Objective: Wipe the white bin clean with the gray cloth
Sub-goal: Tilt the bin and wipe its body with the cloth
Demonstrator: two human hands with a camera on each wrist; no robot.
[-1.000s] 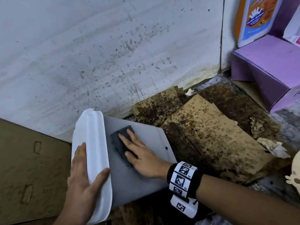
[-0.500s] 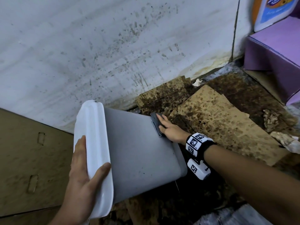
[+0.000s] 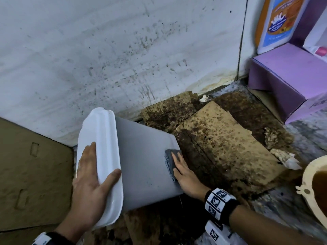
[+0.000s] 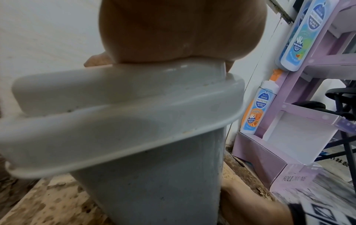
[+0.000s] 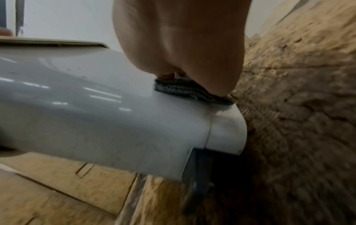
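Observation:
The white bin (image 3: 141, 156) lies tilted on its side over the floor, with its white lid (image 3: 104, 138) to the left. My left hand (image 3: 92, 183) grips the lid, fingers flat on its top and thumb hooked over its near edge. My right hand (image 3: 182, 170) presses the folded gray cloth (image 3: 169, 160) with straight fingers against the bin's side near its bottom end. In the right wrist view the cloth (image 5: 192, 89) is squeezed between the palm and the bin (image 5: 96, 114). In the left wrist view the lid (image 4: 115, 114) fills the picture below the palm.
Stained brown cardboard (image 3: 221, 138) covers the floor under and right of the bin. A spotted white wall (image 3: 106, 50) stands behind. Purple boxes (image 3: 283, 76) and a soap bottle (image 3: 276, 23) are at the right, a cream bowl (image 3: 315, 183) at the near right, and plain cardboard (image 3: 35, 165) at the left.
My right hand slid the cloth from beside the lid down the bin's side to the far bottom corner, then along the bottom end toward me. My left hand kept its grip on the lid.

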